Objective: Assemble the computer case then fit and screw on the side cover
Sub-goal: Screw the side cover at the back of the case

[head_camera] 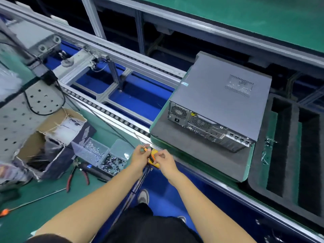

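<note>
Factory line stuff everywhere: a green-matted counter (98, 174) is being used alongside an aluminium roller conveyor (122, 120), with blue floor showing underneath. The grey metal computer case (219, 100) is being carried on a dark foam pad on a green pallet (198, 151), lying on its side with the rear ports facing the person. The side cover looks like it's already being seated on top, so it's probably down to the screws now.

Both hands are being kept close together at the counter's edge, well short of the case. The left hand (140, 156) is curled around an orange-handled thin screwdriver (142, 145), with the shaft being pointed up and away. The right hand (164, 159) is pinching something tiny near the handle, too small to be made out, right above a yellow and orange object (155, 159) on the rail. Best guess: a screw is being loaded onto the tool, or a bit is being sorted.

That would explain why the clear plastic trays of small silver and dark screws (103, 155) are being kept just beside the left hand. Red-handled pliers (77, 176) and an open cardboard box of cable ties (52, 137) are being left further left. An empty black foam tray (289, 155) is sitting right of the case.
</note>
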